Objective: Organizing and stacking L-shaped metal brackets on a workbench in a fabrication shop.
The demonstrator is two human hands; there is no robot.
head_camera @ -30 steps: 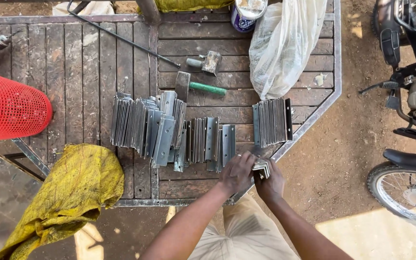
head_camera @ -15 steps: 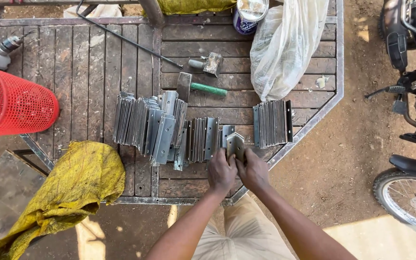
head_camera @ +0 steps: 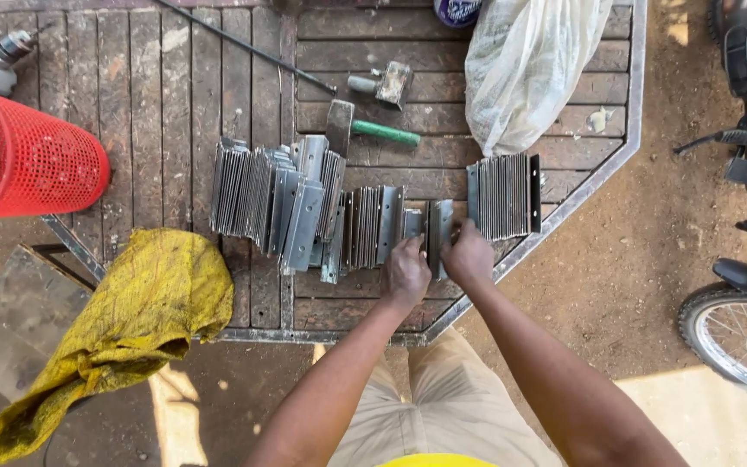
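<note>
I see my left hand [head_camera: 406, 270] and right hand [head_camera: 469, 257] side by side, the fingers of both closed on one upright grey metal bracket [head_camera: 439, 232] that stands on edge on the wooden bench [head_camera: 175, 104], at the right end of a long row of brackets [head_camera: 304, 203]. Just to the right of my right fingers stands a separate short stack of brackets [head_camera: 503, 195], apart from the gripped piece; beyond the fingers lie a green-handled hammer [head_camera: 365, 128] and a white plastic bag [head_camera: 529, 65]. Well to the left of my left fingers lie a yellow cloth [head_camera: 123, 320] and a red mesh basket [head_camera: 19, 160].
</note>
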